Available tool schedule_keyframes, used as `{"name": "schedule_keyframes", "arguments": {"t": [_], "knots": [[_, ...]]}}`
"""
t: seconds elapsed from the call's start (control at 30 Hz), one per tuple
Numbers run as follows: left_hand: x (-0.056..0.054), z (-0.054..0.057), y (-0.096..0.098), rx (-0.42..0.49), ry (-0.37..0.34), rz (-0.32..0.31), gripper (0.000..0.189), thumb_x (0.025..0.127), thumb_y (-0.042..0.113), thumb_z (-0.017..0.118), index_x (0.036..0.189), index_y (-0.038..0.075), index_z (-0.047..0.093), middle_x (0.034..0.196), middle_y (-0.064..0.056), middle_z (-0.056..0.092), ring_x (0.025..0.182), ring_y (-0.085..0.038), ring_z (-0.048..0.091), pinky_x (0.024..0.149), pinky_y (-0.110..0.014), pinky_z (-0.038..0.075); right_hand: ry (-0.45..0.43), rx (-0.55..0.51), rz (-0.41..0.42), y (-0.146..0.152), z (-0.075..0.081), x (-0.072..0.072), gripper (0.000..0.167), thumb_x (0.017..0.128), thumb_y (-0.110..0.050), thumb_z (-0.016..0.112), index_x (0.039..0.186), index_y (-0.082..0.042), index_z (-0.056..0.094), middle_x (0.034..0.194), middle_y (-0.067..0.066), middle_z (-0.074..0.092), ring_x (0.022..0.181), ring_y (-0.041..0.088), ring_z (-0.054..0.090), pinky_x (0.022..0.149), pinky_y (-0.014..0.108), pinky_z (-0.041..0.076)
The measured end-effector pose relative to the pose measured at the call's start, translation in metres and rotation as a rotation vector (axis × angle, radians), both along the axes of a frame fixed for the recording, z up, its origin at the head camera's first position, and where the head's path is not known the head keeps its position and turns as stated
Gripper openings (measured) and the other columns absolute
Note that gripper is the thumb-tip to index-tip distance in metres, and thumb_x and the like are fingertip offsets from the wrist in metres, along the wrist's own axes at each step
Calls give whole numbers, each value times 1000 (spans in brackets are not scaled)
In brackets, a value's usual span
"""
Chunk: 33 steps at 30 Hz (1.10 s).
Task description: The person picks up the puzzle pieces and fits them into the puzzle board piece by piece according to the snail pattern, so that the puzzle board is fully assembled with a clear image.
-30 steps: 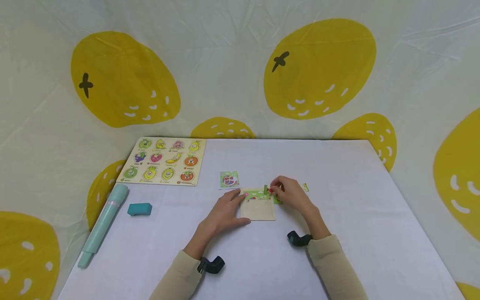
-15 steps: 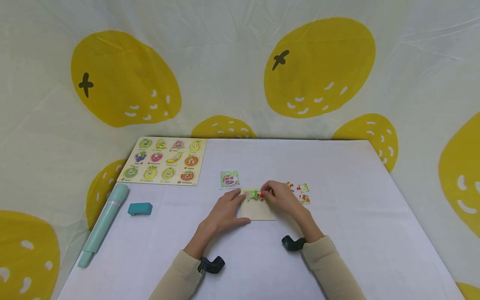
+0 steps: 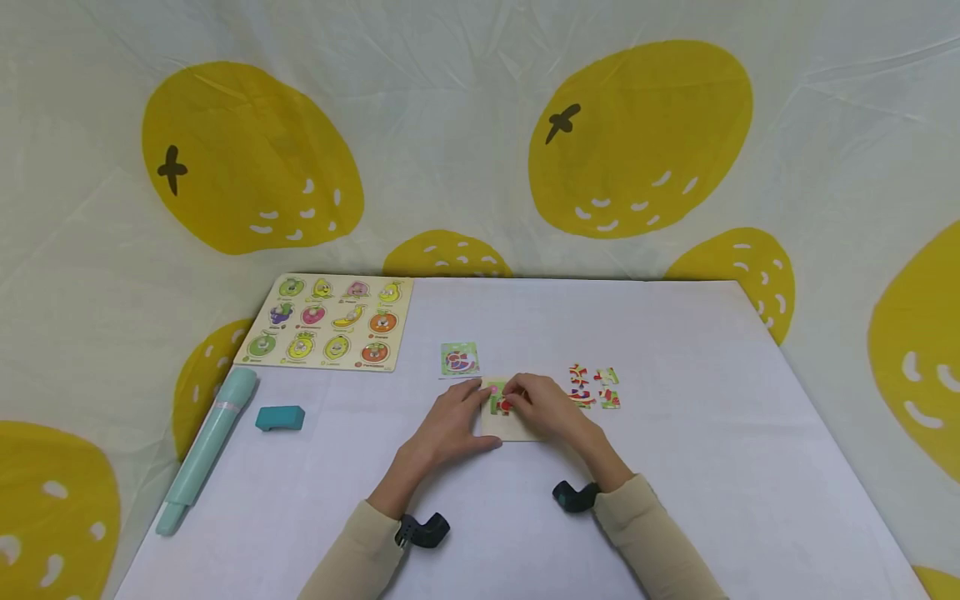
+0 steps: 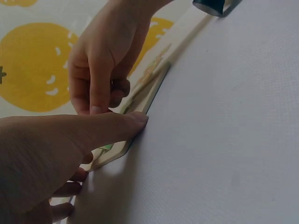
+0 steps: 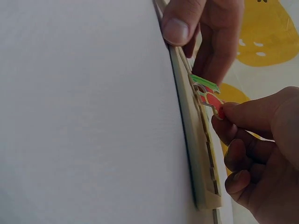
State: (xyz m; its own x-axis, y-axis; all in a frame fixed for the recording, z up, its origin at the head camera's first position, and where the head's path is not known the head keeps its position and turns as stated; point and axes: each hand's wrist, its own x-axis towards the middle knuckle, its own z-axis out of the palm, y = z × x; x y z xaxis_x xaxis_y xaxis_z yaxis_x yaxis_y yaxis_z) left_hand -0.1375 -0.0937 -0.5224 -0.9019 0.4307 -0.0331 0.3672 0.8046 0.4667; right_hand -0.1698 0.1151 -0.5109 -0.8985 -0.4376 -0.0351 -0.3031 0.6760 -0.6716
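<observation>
My right hand (image 3: pixel 551 408) pinches a small red-and-green jigsaw piece (image 5: pixel 210 97) between thumb and fingers, low over the wooden puzzle tray (image 3: pixel 521 432). In the right wrist view the piece is tilted against the tray. My left hand (image 3: pixel 447 421) rests at the tray's left side, its straight thumb (image 4: pixel 124 125) along the near edge and its fingers by the far left corner. A row with green and pink print (image 3: pixel 495 387) lies along the tray's far side, partly covered by the hands. Several loose jigsaw pieces (image 3: pixel 592 387) lie right of the tray.
A picture card (image 3: pixel 459 359) lies beyond the tray. At the back left is a wooden fruit board (image 3: pixel 325 323). A teal block (image 3: pixel 280 417) and a long mint-coloured tube (image 3: pixel 208 450) lie on the left of the white-covered table (image 3: pixel 750 467). A fruit-print cloth hangs behind.
My right hand has carried the jigsaw piece leftward from the tray's right edge to its left part, uncovering the loose pieces at the right. My left hand has stayed in place.
</observation>
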Motion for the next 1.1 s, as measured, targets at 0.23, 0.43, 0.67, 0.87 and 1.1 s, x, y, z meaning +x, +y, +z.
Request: {"name": "schedule_keyframes", "arguments": {"t": [0.23, 0.43, 0.67, 0.87, 1.1], "knots": [[0, -2, -1, 0, -1, 4, 83, 79, 51, 81, 146, 11, 51, 156, -11, 44, 145, -29, 40, 120, -47, 35, 21, 16, -15, -6, -3, 2, 10, 97, -15, 65, 103, -11, 72, 98, 0, 71, 85, 10, 60, 80, 33, 52], [0, -4, -1, 15, 12, 5, 81, 79, 50, 81, 144, 12, 52, 155, -11, 45, 144, -29, 41, 119, -48, 35, 27, 18, -6, -5, -3, 3, 11, 94, -17, 70, 103, -11, 71, 95, -1, 69, 83, 10, 59, 77, 30, 50], [-1, -3, -2, 34, 49, -26, 69, 78, 47, 82, 135, 16, 58, 152, -14, 47, 142, -33, 43, 116, -52, 38, 15, 69, 2, -3, -3, 2, 19, 87, -23, 78, 102, -12, 72, 93, -1, 65, 83, 12, 56, 78, 31, 48], [0, -2, -1, 39, 51, -31, 62, 78, 46, 83, 127, 14, 62, 151, -15, 48, 142, -34, 44, 116, -52, 38, 37, 87, 25, -3, -3, 2, 18, 87, -23, 78, 102, -12, 73, 94, -2, 63, 84, 12, 56, 79, 32, 47], [0, -3, -1, 39, 64, -30, 57, 77, 45, 84, 120, 13, 65, 150, -16, 49, 141, -34, 45, 115, -52, 39, 60, 85, 43, -3, -4, 2, 18, 88, -22, 77, 102, -13, 74, 95, -3, 64, 86, 13, 58, 80, 33, 48]]}}
